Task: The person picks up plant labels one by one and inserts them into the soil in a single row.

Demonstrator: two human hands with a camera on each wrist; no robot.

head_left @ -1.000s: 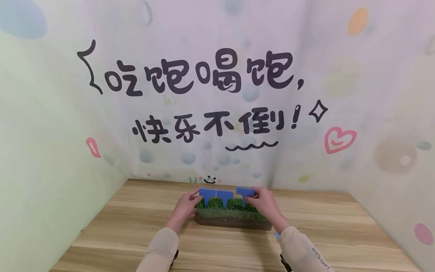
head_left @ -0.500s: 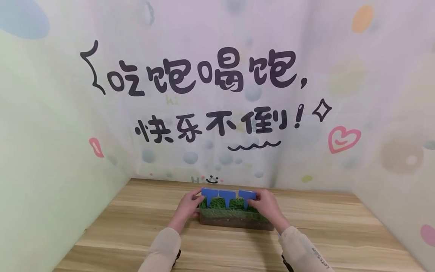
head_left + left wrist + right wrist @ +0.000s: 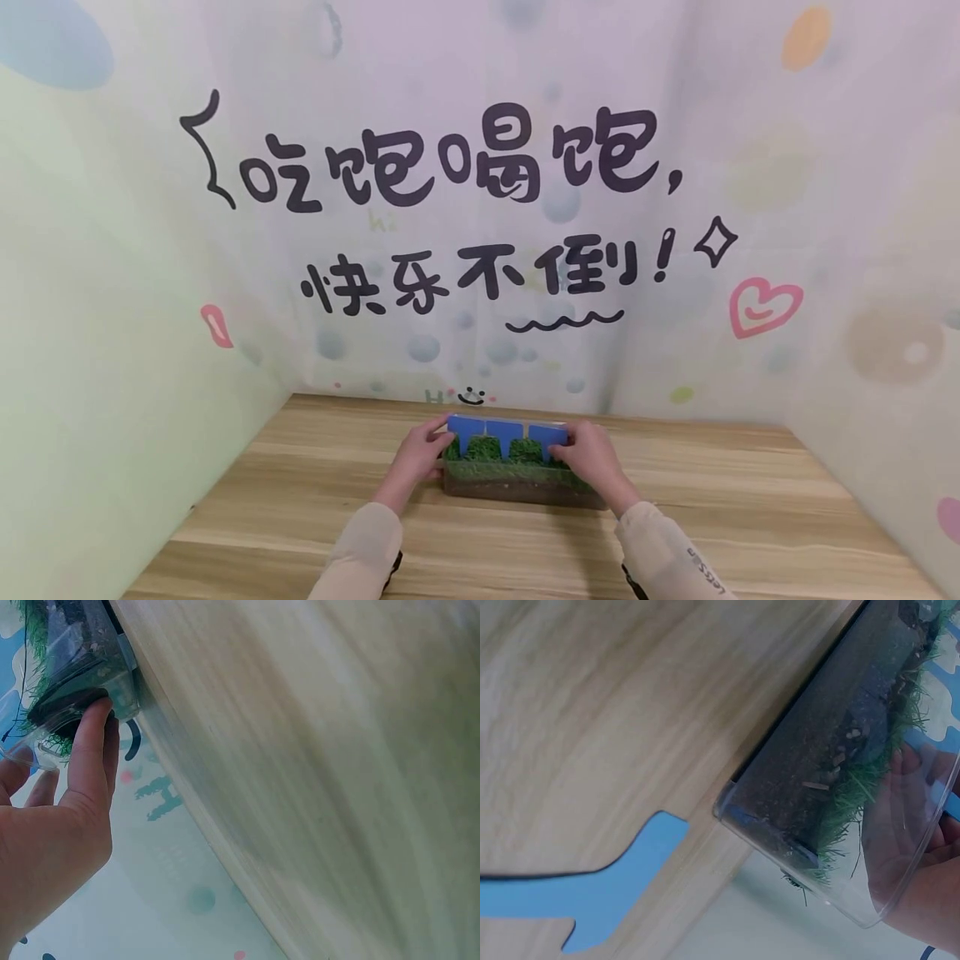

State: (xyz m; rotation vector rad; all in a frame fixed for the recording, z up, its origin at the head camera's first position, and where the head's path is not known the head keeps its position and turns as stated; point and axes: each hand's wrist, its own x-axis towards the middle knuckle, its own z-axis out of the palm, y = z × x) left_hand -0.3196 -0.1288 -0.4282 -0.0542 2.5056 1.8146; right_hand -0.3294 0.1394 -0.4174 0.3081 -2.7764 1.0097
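Observation:
A long clear planter box (image 3: 517,490) holds dark soil and green grass (image 3: 487,448) on the table. Three blue T-shaped plant labels stand in a row in it: the left label (image 3: 471,425), the middle label (image 3: 505,430) and the right label (image 3: 542,432). My left hand (image 3: 420,454) holds the box's left end, thumb over the edge of the left label. In the left wrist view, a finger (image 3: 91,746) lies against the end wall. My right hand (image 3: 592,454) pinches the right label, its fingers showing through the clear wall in the right wrist view.
Another blue label (image 3: 615,889) lies flat on the wooden table (image 3: 285,500) near the box's right end. A printed backdrop (image 3: 405,358) with black lettering stands behind the table, with pale walls on both sides.
The right label has sunk lower into the grass, its top now about level with the other two. My left hand keeps its place at the box. The head view has shifted slightly.

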